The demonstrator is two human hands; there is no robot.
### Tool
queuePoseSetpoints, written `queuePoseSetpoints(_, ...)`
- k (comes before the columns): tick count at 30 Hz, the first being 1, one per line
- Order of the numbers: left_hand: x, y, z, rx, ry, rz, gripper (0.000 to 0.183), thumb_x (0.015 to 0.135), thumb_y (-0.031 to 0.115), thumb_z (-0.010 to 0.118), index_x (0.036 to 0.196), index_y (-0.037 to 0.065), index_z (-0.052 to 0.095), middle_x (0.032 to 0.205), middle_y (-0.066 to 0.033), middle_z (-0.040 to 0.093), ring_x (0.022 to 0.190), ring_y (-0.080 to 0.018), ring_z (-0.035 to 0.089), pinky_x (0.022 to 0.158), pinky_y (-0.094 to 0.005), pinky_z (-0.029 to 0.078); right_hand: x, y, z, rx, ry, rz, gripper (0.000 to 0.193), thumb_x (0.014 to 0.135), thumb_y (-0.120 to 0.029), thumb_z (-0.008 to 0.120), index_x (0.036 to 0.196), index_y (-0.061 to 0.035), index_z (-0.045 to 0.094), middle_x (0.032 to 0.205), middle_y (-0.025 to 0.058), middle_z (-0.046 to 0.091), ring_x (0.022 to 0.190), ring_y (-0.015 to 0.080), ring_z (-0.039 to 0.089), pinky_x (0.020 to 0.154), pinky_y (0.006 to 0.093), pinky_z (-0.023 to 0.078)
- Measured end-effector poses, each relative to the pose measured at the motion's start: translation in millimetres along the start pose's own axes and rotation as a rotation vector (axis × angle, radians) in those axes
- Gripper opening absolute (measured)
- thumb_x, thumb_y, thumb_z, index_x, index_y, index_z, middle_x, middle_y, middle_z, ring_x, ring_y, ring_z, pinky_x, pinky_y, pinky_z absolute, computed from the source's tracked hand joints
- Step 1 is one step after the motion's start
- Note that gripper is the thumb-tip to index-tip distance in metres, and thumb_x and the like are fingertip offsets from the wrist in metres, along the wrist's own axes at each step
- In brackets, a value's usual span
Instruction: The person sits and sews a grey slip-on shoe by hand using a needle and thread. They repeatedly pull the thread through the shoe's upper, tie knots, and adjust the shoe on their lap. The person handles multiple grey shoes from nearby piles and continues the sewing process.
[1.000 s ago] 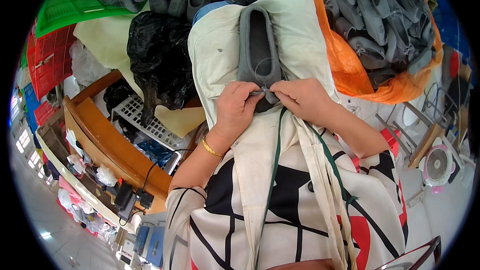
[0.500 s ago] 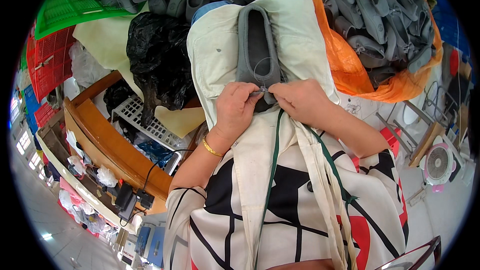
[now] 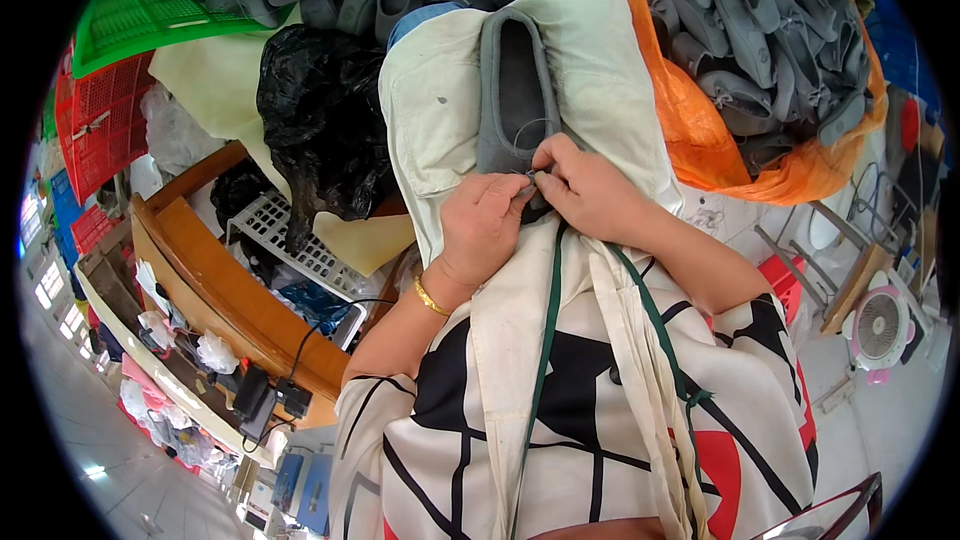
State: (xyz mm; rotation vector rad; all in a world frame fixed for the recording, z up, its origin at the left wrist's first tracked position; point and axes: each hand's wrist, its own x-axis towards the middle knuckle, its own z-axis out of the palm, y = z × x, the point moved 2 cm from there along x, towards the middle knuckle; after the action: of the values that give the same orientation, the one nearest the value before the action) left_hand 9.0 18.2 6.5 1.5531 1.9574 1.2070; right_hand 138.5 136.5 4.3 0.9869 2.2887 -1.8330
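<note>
Both hands meet at the heel of a grey slipper [image 3: 515,90], left hand [image 3: 482,228] and right hand [image 3: 590,190] pinching its edge with curled fingers.

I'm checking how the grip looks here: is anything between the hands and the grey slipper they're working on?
Nothing visible. The left hand and right hand both pinch directly at the near end of the grey slipper, which lies on the pale cloth. The fingertips meet at its rim with no object between.

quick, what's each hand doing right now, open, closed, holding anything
Left hand: closed, fingers pinching the heel end of the grey slipper.
Right hand: closed, pinching the same heel edge from the other side.
</note>
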Motion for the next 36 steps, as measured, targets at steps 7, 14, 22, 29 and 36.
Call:
queuePoseSetpoints(7, 1, 2, -2, 0.170, -0.049, 0.177, 0.029, 0.069, -0.002, 0.069, 0.097, 0.006, 0.068, 0.088, -0.0066, 0.065, 0.073, -0.0250, 0.064, 0.061, -0.0346, 0.052, 13, -17, -20, 0.108, -0.185, 0.122, 0.014, 0.097, -0.014, 0.055, 0.105, -0.0028, 0.056, 0.076, 0.0133, 0.063, 0.069, 0.0247, 0.062, 0.067, 0.0360, 0.049)
queuePoseSetpoints(14, 7, 6, -7, 0.279, -0.044, 0.346, 0.032, 0.066, 0.002, 0.069, 0.098, 0.005, 0.071, 0.089, -0.0042, 0.061, 0.072, -0.0218, 0.061, 0.059, -0.0312, 0.051, 36, -21, -27, -0.202, -0.159, -0.184, 0.020, 0.089, -0.024, 0.063, 0.092, -0.0061, 0.070, 0.086, 0.0143, 0.069, 0.084, 0.0349, 0.066, 0.075, 0.0446, 0.051)
queuePoseSetpoints(22, 3, 5, -8, 0.304, -0.049, 0.378, 0.034, 0.062, 0.002, 0.068, 0.095, 0.006, 0.074, 0.088, -0.0023, 0.059, 0.076, -0.0203, 0.059, 0.061, -0.0314, 0.050, 47, -27, -17, -0.345, -0.343, -0.154, 0.020, 0.091, -0.020, 0.058, 0.092, -0.0020, 0.066, 0.089, 0.0163, 0.067, 0.087, 0.0367, 0.064, 0.077, 0.0449, 0.050)
queuePoseSetpoints(29, 0, 4, 0, 0.276, -0.039, 0.372, 0.033, 0.061, 0.001, 0.069, 0.094, 0.007, 0.073, 0.088, -0.0031, 0.060, 0.077, -0.0221, 0.060, 0.064, -0.0334, 0.050, 60, -18, 2, 0.171, 0.049, -0.297, 0.021, 0.099, -0.021, 0.052, 0.091, -0.0016, 0.056, 0.084, 0.0116, 0.064, 0.078, 0.0292, 0.061, 0.074, 0.0397, 0.049)
queuePoseSetpoints(36, 4, 1, -7, 0.174, -0.058, 0.112, 0.034, 0.062, -0.004, 0.074, 0.093, 0.010, 0.072, 0.084, -0.0051, 0.059, 0.077, -0.0255, 0.059, 0.065, -0.0354, 0.049, 43, -39, -50, 0.868, -0.037, 0.184, 0.019, 0.104, -0.026, 0.051, 0.094, -0.0107, 0.056, 0.064, -0.0004, 0.056, 0.044, 0.0044, 0.043, 0.039, 0.0191, 0.030)
